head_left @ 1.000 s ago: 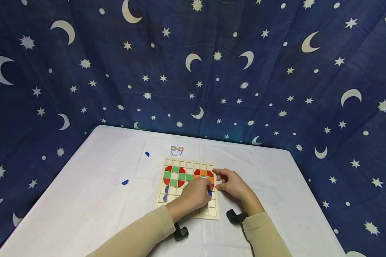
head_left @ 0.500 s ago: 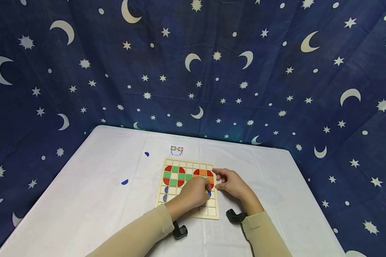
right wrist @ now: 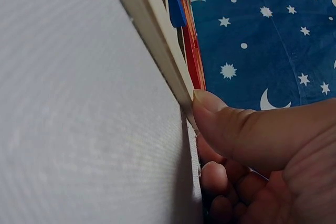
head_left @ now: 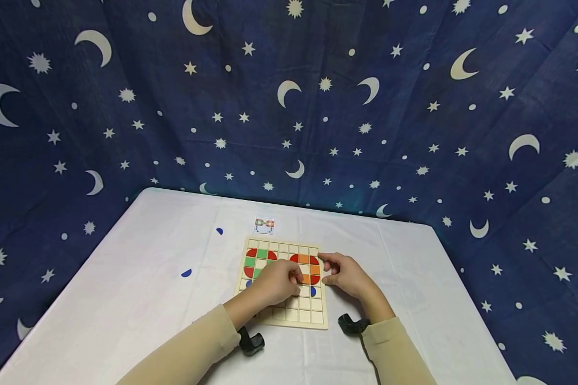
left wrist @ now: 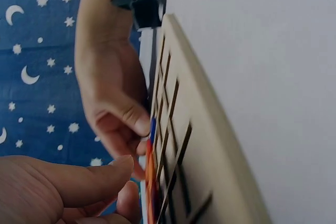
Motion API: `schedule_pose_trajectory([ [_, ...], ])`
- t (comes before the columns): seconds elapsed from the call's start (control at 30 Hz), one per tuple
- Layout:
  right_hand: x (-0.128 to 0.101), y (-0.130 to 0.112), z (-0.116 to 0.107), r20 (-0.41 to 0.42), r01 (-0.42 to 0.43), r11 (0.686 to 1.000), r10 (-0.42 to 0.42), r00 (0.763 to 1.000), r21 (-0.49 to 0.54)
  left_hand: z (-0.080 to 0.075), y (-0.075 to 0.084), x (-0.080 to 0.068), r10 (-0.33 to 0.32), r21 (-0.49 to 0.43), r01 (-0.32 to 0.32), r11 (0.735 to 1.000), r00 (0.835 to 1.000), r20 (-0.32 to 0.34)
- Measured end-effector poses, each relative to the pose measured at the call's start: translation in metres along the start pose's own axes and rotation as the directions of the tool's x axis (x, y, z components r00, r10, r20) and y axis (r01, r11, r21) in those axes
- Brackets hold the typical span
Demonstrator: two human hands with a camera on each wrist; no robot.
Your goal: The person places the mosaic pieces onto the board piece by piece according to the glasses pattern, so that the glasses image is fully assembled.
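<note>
The wooden grid board (head_left: 318,316) lies on the white table, with red, green and orange pieces set in its squares. My left hand (head_left: 274,283) hovers over the board's middle, and in the left wrist view its thumb (left wrist: 110,177) and fingertips show nothing between them. A blue half-circle piece (head_left: 313,291) sits in a square near the right edge, below the red and orange group. My right hand (head_left: 349,275) touches the board's right edge with thumb and index finger; in the right wrist view the thumb (right wrist: 215,114) presses that edge. Part of the board is hidden under my left hand.
Two loose blue half-circle pieces lie left of the board, one nearer (head_left: 187,272) and one farther (head_left: 220,231). A small pattern card (head_left: 264,224) lies behind the board. A dark blue curtain (head_left: 289,133) with moons and stars hangs behind the table.
My left hand has moved left, away from the blue half-circle piece, which now shows in its square at the right. My right hand stays at the board's edge.
</note>
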State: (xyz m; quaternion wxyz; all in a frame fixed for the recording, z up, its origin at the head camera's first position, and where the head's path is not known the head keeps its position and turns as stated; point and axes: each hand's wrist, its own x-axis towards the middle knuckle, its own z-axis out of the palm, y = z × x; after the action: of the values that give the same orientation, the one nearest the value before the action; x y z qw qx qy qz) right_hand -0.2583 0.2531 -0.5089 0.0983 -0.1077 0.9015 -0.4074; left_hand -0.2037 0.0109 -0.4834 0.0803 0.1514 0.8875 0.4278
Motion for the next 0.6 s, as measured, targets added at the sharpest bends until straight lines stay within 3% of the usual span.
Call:
schedule_pose_trajectory([
  [0.27,-0.002,-0.002,0.001,-0.003,-0.020,1.000,0.020,1.000,0.002,-0.039,-0.019,-0.016,-0.044,-0.054,0.040,0.998,0.997,-0.058],
  [0.6,-0.002,-0.002,0.001,-0.007,-0.033,0.999,0.033,0.999,-0.002,-0.087,-0.058,-0.044,-0.180,-0.015,0.180,0.984,0.973,-0.147],
])
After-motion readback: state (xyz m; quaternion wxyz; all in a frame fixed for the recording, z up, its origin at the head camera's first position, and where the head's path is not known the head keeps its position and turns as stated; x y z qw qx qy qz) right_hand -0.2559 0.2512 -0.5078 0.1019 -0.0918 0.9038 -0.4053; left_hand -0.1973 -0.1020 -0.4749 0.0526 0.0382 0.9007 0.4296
